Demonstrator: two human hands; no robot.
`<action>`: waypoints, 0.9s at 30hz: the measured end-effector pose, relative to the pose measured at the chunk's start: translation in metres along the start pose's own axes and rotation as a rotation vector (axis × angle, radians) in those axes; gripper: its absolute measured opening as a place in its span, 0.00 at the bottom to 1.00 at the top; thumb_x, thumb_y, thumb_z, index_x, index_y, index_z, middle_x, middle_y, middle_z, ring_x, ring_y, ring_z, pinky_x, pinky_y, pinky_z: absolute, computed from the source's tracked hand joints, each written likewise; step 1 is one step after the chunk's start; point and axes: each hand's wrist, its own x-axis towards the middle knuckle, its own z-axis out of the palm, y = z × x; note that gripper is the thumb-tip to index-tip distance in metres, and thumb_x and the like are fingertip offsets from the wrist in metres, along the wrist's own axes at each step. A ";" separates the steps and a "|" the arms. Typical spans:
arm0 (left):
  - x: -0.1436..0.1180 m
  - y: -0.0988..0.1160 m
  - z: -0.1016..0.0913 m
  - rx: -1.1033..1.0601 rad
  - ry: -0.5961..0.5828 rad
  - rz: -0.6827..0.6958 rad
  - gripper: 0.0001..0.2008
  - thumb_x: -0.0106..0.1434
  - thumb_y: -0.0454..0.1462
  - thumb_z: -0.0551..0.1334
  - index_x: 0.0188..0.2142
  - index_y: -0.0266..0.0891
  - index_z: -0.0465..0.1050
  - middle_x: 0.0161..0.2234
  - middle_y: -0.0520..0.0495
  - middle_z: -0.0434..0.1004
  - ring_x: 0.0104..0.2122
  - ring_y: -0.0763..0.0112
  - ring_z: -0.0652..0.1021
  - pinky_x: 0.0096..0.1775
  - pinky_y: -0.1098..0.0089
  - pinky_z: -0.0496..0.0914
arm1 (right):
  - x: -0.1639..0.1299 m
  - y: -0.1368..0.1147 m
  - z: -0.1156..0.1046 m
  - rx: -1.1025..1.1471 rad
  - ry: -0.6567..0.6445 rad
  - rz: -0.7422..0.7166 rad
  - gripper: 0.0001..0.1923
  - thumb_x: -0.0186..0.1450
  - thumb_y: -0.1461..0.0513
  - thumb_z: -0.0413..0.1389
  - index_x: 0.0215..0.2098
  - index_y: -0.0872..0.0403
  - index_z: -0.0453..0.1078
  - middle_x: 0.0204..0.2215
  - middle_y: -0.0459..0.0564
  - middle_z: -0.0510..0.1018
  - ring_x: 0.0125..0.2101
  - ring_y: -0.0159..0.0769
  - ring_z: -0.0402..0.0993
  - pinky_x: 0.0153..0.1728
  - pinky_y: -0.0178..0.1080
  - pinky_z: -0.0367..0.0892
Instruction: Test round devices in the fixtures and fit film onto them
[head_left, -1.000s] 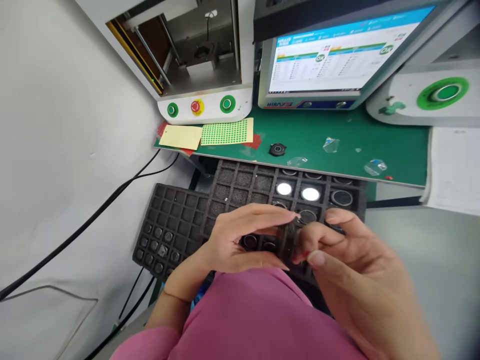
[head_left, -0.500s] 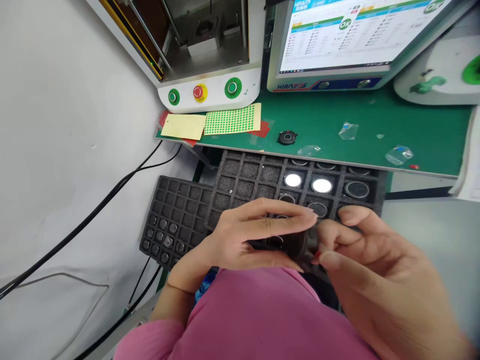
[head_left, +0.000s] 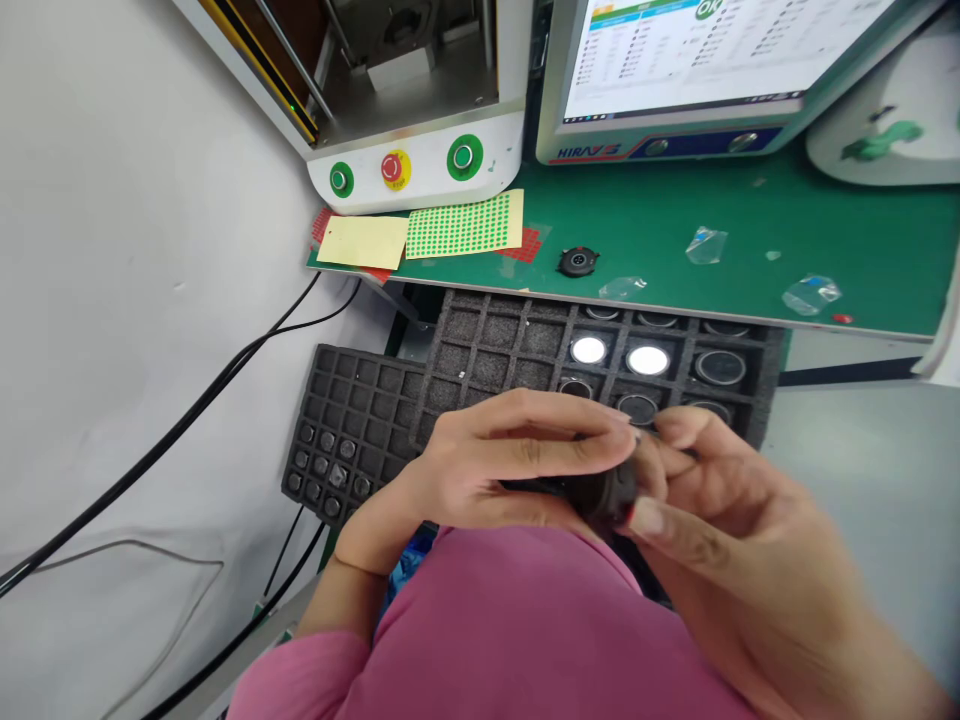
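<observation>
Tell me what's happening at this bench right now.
A person in a pink top holds a small dark round part between the left hand and the right hand, just above a black foam tray with round parts in some cells. A second tray lies to the left, below the green bench.

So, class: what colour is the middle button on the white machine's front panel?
Red, on a yellow ring: the middle button sits between two green ones. The head view shows it.

Probably a factory test station; button-fronted machine point(head_left: 405, 150), results monitor point(head_left: 705, 60), foam parts tray point(head_left: 510, 350).
</observation>
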 end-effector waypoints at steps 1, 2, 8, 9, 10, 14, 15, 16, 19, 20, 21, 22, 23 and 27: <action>-0.001 -0.002 -0.001 -0.001 -0.011 -0.034 0.31 0.61 0.36 0.69 0.63 0.51 0.66 0.54 0.47 0.77 0.51 0.57 0.80 0.50 0.59 0.78 | 0.002 0.002 0.000 0.011 -0.006 0.012 0.25 0.45 0.63 0.76 0.32 0.49 0.66 0.18 0.36 0.70 0.19 0.25 0.68 0.23 0.28 0.71; -0.002 -0.003 -0.002 -0.008 -0.020 -0.067 0.31 0.60 0.37 0.70 0.62 0.54 0.67 0.54 0.48 0.77 0.51 0.57 0.80 0.50 0.59 0.78 | 0.005 0.003 0.000 0.020 -0.019 0.018 0.26 0.46 0.63 0.76 0.34 0.48 0.66 0.17 0.36 0.68 0.18 0.25 0.67 0.22 0.27 0.69; 0.012 -0.002 0.005 -0.597 0.191 -0.373 0.20 0.60 0.42 0.70 0.53 0.47 0.78 0.48 0.44 0.81 0.43 0.66 0.82 0.46 0.68 0.78 | 0.029 0.000 -0.003 -0.064 -0.105 -0.133 0.26 0.49 0.52 0.74 0.36 0.51 0.66 0.16 0.37 0.64 0.16 0.24 0.58 0.15 0.26 0.59; 0.016 0.000 0.008 -0.761 0.230 -0.470 0.18 0.63 0.43 0.68 0.52 0.43 0.78 0.46 0.42 0.82 0.41 0.67 0.83 0.43 0.70 0.78 | 0.032 -0.001 -0.006 -0.092 -0.045 -0.238 0.23 0.51 0.51 0.72 0.35 0.52 0.67 0.18 0.39 0.66 0.17 0.25 0.60 0.17 0.27 0.62; 0.021 0.001 0.010 -0.900 0.259 -0.563 0.18 0.64 0.43 0.66 0.51 0.40 0.79 0.44 0.40 0.83 0.39 0.67 0.83 0.40 0.71 0.78 | 0.035 -0.002 -0.009 -0.119 0.028 -0.351 0.21 0.53 0.52 0.71 0.34 0.52 0.69 0.19 0.41 0.68 0.19 0.26 0.64 0.20 0.27 0.65; 0.030 0.005 0.023 -1.118 0.332 -0.758 0.17 0.62 0.43 0.66 0.43 0.30 0.79 0.33 0.40 0.83 0.31 0.69 0.82 0.31 0.76 0.77 | 0.037 0.001 -0.020 -0.240 0.182 -0.671 0.12 0.58 0.57 0.69 0.34 0.51 0.73 0.32 0.47 0.79 0.34 0.30 0.77 0.37 0.29 0.74; 0.031 0.004 0.026 -1.103 0.336 -0.769 0.17 0.61 0.44 0.67 0.40 0.30 0.78 0.31 0.41 0.82 0.29 0.70 0.81 0.28 0.76 0.76 | 0.035 0.002 -0.021 -0.262 0.162 -0.692 0.10 0.60 0.57 0.68 0.36 0.50 0.73 0.35 0.48 0.80 0.37 0.31 0.78 0.41 0.31 0.74; 0.031 0.004 0.030 -1.070 0.333 -0.776 0.17 0.60 0.45 0.68 0.37 0.31 0.76 0.28 0.44 0.80 0.26 0.72 0.80 0.25 0.77 0.74 | 0.033 0.003 -0.021 -0.277 0.125 -0.686 0.10 0.61 0.57 0.67 0.38 0.49 0.74 0.38 0.49 0.81 0.40 0.33 0.79 0.44 0.33 0.75; 0.028 0.005 0.040 -0.889 0.300 -0.753 0.18 0.61 0.48 0.68 0.32 0.33 0.70 0.22 0.50 0.74 0.19 0.77 0.73 0.18 0.80 0.67 | 0.027 0.002 -0.018 -0.280 -0.025 -0.526 0.12 0.62 0.54 0.66 0.41 0.49 0.75 0.43 0.52 0.82 0.44 0.38 0.80 0.44 0.35 0.76; 0.027 0.006 0.042 -0.820 0.282 -0.732 0.19 0.61 0.49 0.67 0.31 0.34 0.68 0.22 0.51 0.72 0.18 0.78 0.72 0.18 0.80 0.65 | 0.025 0.001 -0.016 -0.264 -0.068 -0.450 0.13 0.62 0.53 0.65 0.42 0.49 0.75 0.44 0.53 0.81 0.44 0.39 0.80 0.39 0.34 0.77; 0.026 0.008 0.044 -0.750 0.263 -0.710 0.19 0.63 0.50 0.65 0.32 0.34 0.68 0.21 0.52 0.71 0.18 0.79 0.71 0.18 0.80 0.65 | 0.023 0.000 -0.014 -0.241 -0.101 -0.379 0.14 0.62 0.52 0.65 0.43 0.49 0.75 0.46 0.54 0.81 0.43 0.39 0.80 0.33 0.32 0.77; 0.026 0.011 0.045 -0.679 0.247 -0.692 0.19 0.64 0.50 0.64 0.33 0.35 0.67 0.22 0.52 0.70 0.18 0.79 0.70 0.19 0.79 0.65 | 0.022 0.000 -0.012 -0.214 -0.118 -0.320 0.15 0.62 0.51 0.65 0.43 0.49 0.75 0.47 0.54 0.80 0.41 0.39 0.80 0.27 0.30 0.75; 0.025 0.013 0.046 -0.609 0.233 -0.682 0.19 0.65 0.50 0.63 0.34 0.35 0.67 0.23 0.52 0.70 0.19 0.79 0.70 0.20 0.79 0.66 | 0.020 0.000 -0.011 -0.186 -0.121 -0.277 0.16 0.61 0.51 0.66 0.43 0.49 0.75 0.48 0.55 0.80 0.39 0.39 0.80 0.22 0.29 0.73; 0.026 0.024 0.044 -0.428 0.159 -0.670 0.17 0.68 0.49 0.58 0.37 0.35 0.67 0.27 0.51 0.70 0.21 0.79 0.71 0.26 0.75 0.68 | 0.017 0.002 -0.007 -0.116 -0.071 -0.236 0.18 0.58 0.52 0.68 0.42 0.49 0.73 0.47 0.55 0.80 0.32 0.34 0.77 0.17 0.26 0.68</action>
